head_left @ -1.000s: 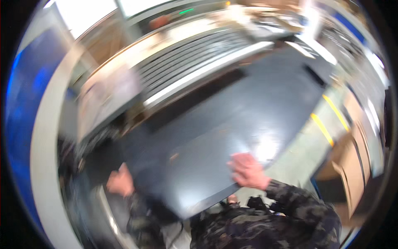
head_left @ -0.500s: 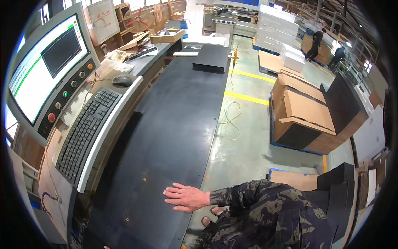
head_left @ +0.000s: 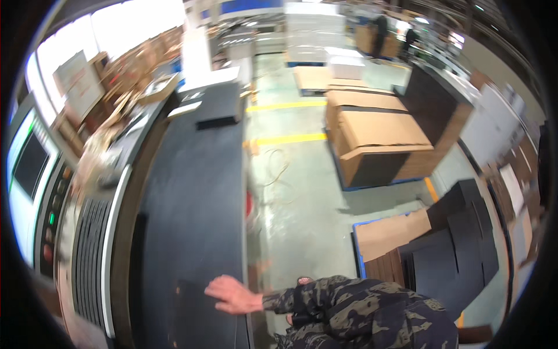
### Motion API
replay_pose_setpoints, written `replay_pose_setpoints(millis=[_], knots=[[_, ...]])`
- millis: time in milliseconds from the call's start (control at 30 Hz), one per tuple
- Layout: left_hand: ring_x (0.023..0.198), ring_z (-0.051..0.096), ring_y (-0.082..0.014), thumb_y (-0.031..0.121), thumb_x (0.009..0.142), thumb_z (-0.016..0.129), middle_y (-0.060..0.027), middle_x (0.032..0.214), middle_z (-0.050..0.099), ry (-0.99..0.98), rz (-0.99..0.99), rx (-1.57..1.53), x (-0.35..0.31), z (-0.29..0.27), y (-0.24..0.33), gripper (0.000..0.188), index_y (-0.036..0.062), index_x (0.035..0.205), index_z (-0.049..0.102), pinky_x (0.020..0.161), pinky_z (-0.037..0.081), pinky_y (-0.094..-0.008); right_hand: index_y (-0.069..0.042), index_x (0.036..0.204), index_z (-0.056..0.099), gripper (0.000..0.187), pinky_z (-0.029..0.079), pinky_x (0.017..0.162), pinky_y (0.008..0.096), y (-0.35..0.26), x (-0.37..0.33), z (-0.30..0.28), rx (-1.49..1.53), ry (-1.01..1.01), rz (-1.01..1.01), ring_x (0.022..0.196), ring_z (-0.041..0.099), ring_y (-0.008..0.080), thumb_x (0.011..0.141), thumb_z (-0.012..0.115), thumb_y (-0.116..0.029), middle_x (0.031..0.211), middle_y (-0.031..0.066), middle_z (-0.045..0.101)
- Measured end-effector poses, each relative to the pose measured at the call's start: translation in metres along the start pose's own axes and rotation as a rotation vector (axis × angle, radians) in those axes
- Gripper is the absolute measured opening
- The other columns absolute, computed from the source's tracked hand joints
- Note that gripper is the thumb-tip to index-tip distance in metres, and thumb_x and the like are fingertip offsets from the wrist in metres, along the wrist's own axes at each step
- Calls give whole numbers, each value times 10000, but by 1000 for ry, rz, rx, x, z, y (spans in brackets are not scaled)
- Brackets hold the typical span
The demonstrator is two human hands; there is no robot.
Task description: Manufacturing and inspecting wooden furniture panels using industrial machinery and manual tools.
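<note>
My right hand (head_left: 232,295) rests over the right part of a long black tabletop (head_left: 192,203), palm down. Its fingers are stretched out, pointing left and apart, with nothing held in them. A camouflage sleeve (head_left: 343,302) covers that arm. Motion blur hides whether the palm presses on the surface. At the far end of the tabletop lies a small stack of black panels (head_left: 219,110). My left hand is out of view.
Left of the tabletop stand a keyboard (head_left: 92,256) and a control screen with buttons (head_left: 32,168). To the right, cardboard-covered panels (head_left: 383,129) sit on a pallet, with black panels (head_left: 439,262) nearer. A cable (head_left: 279,171) lies on the floor. Two people are far off.
The view has swung to the right, so the screen slides toward the left edge and more black panels show at right. My right hand stays spread over the tabletop.
</note>
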State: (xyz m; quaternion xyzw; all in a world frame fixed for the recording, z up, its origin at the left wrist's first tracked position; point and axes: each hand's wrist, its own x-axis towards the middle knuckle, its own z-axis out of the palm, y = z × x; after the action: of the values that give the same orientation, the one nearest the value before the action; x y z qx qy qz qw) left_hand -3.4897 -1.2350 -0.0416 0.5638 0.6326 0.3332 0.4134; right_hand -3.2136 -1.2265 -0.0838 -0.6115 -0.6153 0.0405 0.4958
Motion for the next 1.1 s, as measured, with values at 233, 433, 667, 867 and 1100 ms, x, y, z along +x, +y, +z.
replay_pose_setpoints(millis=[233,433,667,867,1100], knots=[[1180,443,-265,181,904,533,-159,1315,438,-316,-17,-331,43,-11,-23,452,-23,1292,422,983,364,-413,-57,1331,425,556,303,1063,370,52,27,-72,703,-82,392,1281,380,291,794,571,-59,1368,161,416],[971,527,-321,70,890,446,-211,1231,515,-397,-12,-458,88,136,75,265,-26,1113,553,904,429,-405,-34,1315,444,560,320,1060,359,127,92,-200,727,114,328,1296,367,232,784,610,-89,1409,123,375],[1016,570,-228,309,923,530,-120,1199,544,-385,242,-632,105,353,249,446,-14,1227,487,846,487,-328,26,1379,244,753,373,992,362,240,186,-324,783,466,465,1199,442,261,833,658,-285,1301,226,436],[1001,567,-240,276,901,577,-124,1198,537,-225,-16,-870,180,509,333,473,-17,1251,450,839,508,-358,51,1362,283,765,375,989,379,340,199,-385,447,467,628,1208,439,309,829,641,-364,1306,260,420],[983,569,-250,228,889,587,-150,1186,529,-94,-5,-828,240,633,358,457,-40,1231,448,815,520,-370,26,1292,418,702,385,965,386,476,246,-424,-18,379,591,1140,474,362,764,670,-362,1232,245,480]])
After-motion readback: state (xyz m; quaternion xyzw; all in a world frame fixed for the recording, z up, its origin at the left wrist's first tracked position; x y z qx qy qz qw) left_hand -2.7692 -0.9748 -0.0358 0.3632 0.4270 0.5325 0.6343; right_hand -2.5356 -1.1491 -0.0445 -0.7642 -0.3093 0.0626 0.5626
